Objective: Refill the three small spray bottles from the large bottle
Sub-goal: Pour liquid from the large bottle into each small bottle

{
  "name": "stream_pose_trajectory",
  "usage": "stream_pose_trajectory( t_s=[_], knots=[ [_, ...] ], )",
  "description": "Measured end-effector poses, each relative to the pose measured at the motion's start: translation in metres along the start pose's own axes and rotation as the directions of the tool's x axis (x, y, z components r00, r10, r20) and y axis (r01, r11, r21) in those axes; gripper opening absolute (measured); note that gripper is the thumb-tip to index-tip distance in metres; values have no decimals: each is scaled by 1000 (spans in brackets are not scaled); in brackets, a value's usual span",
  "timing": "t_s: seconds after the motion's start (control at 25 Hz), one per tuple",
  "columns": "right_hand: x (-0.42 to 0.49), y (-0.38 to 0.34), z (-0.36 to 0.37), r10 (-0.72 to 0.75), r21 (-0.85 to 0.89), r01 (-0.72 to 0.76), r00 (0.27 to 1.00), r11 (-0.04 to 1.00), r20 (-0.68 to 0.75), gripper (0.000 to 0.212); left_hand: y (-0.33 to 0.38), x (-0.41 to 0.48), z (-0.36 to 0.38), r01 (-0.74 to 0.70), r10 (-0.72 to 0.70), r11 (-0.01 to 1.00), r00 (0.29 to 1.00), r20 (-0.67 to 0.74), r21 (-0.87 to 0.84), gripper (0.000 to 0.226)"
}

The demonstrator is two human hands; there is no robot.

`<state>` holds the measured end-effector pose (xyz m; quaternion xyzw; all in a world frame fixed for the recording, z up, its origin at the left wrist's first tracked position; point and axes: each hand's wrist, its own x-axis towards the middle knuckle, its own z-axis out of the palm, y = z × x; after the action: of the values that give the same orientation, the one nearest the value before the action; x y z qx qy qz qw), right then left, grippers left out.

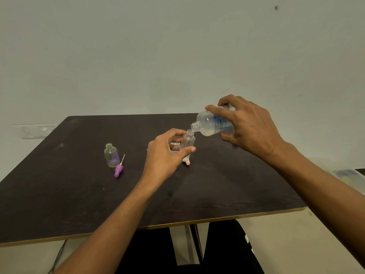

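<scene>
My right hand (250, 127) grips the large clear bottle (212, 124) with a blue label, tipped so its open neck meets the mouth of a small clear bottle (188, 142). My left hand (167, 155) holds that small bottle upright on the dark table (79, 194), thumb across its lower body. A pink spray cap (188, 162) lies at its base. To the left a second small bottle (112, 155) with purple print stands open, its purple spray cap (118, 170) with dip tube lying beside it. Another clear item shows partly behind my left fingers.
The table's near edge runs along the bottom, with a table leg and a dark chair below. A white wall stands close behind the table. A wall socket plate (37, 130) is at the far left. Something pale lies off the table at the right edge.
</scene>
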<state>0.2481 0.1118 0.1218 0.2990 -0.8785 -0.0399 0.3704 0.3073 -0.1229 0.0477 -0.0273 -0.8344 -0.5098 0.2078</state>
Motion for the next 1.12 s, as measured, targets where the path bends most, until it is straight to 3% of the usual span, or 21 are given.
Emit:
stream_pose_trajectory(
  t_s=[1.12],
  knots=[
    [-3,2,-1,-8,3,8,1000,1000,-25,78,0,-1,2,3,-3,1000,1000,15,-2,48]
  ],
)
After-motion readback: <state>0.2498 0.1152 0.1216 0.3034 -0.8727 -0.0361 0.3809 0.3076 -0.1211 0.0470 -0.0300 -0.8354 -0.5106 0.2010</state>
